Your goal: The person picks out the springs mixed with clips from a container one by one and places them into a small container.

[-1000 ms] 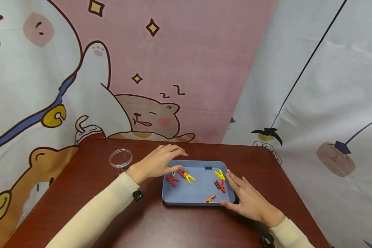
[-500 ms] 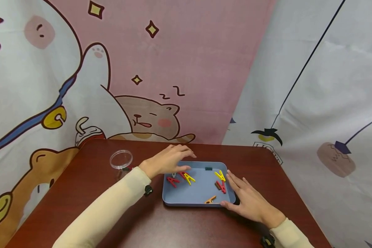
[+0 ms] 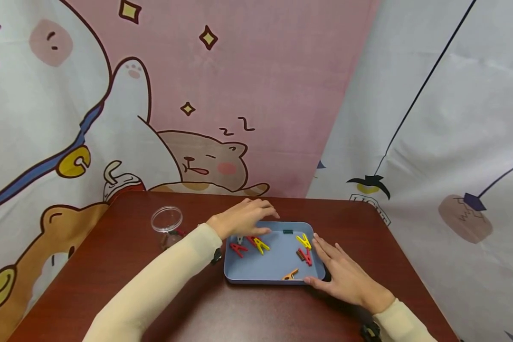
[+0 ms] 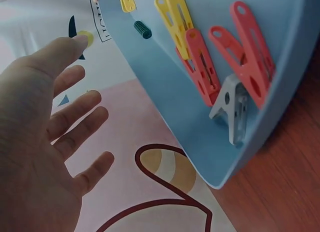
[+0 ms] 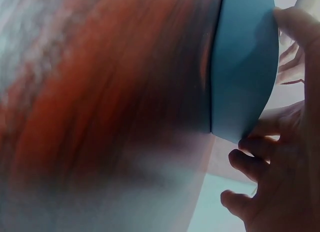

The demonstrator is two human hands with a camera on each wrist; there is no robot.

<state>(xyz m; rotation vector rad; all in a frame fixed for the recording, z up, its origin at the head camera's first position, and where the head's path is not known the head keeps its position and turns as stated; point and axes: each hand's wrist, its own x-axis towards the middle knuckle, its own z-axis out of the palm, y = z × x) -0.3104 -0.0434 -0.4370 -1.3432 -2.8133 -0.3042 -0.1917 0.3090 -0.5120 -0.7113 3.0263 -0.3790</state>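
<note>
My left hand (image 3: 244, 219) hovers over the back left part of a blue tray (image 3: 261, 271), fingers spread and nothing held. Below it lie a yellow clothespin (image 3: 261, 246), red clothespins (image 4: 250, 57) and a grey-white clothespin (image 4: 232, 104). My right hand (image 3: 346, 276) touches the tray's right end, thumb at the near corner and fingers along the side, loosely extended. Close to it inside the tray are another yellow clothespin (image 3: 303, 241), a red clothespin (image 3: 308, 258) and an orange clothespin (image 3: 290, 275). A dark green coil-like piece (image 4: 142, 29) lies near the back wall, and a brown ribbed piece (image 3: 300, 255) beside the red clothespin.
A clear round container (image 3: 166, 219) stands on the brown table (image 3: 205, 313) to the left, with small reddish and dark things at its base, partly behind the left sleeve. A cartoon-printed cloth (image 3: 282, 95) hangs behind the table.
My left hand has moved rightward over the back of the tray, its fingers staying spread. The right hand and the clothespins hold their places.
</note>
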